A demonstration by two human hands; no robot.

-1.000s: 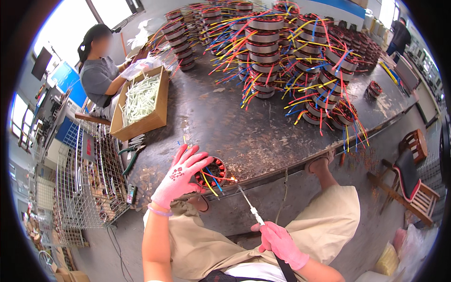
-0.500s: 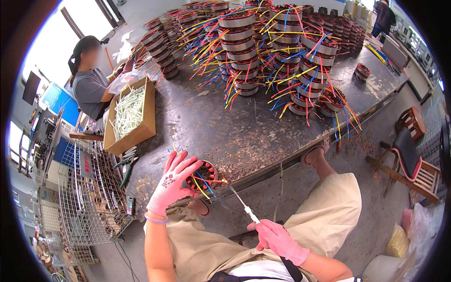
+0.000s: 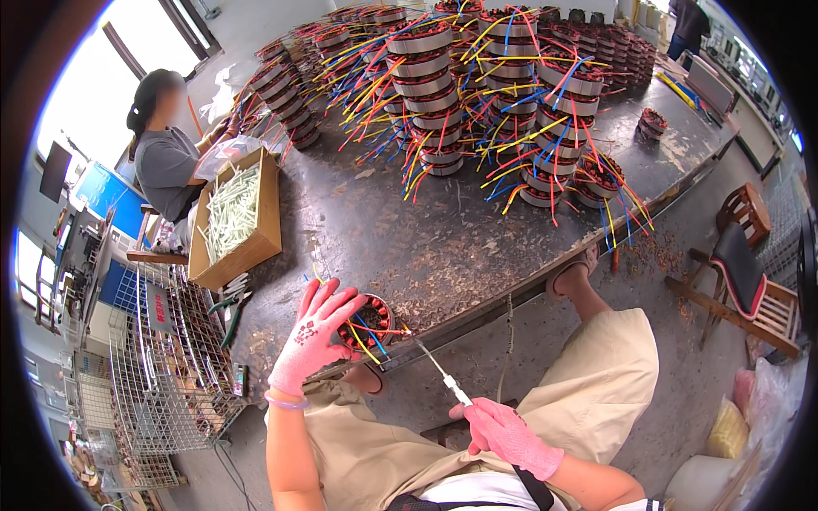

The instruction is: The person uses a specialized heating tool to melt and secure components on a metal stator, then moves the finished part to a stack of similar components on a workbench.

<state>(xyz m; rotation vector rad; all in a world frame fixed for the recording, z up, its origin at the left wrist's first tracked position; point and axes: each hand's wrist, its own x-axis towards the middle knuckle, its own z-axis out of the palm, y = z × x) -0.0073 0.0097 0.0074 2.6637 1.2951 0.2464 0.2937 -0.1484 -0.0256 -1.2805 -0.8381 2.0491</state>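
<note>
A motor stator (image 3: 382, 312) with a dark ring and red, blue and yellow wires lies at the table's near edge. My left hand (image 3: 312, 335), in a pink glove, grips its left side, with fingers over the far rim and thumb at the near side. My right hand (image 3: 511, 439), also gloved in pink, is closed around a slim white-handled tool (image 3: 457, 390) with a thin metal shaft, like a soldering iron. The shaft points up and left, its tip close to the wire ends at the stator's right; contact is too small to tell.
Tall stacks of wired stators (image 3: 426, 85) fill the table's far side. A cardboard box (image 3: 271, 213) of pale thin tubes stands left, with green-handled pliers (image 3: 230, 315) nearby. A co-worker (image 3: 166, 162) sits beyond the box. Wire racks (image 3: 136, 375) stand at left, a wooden chair (image 3: 741, 281) at right.
The view has shifted slightly. My left hand stays on the stator, and the tool in my right hand keeps nearly the same place by the wire ends.
</note>
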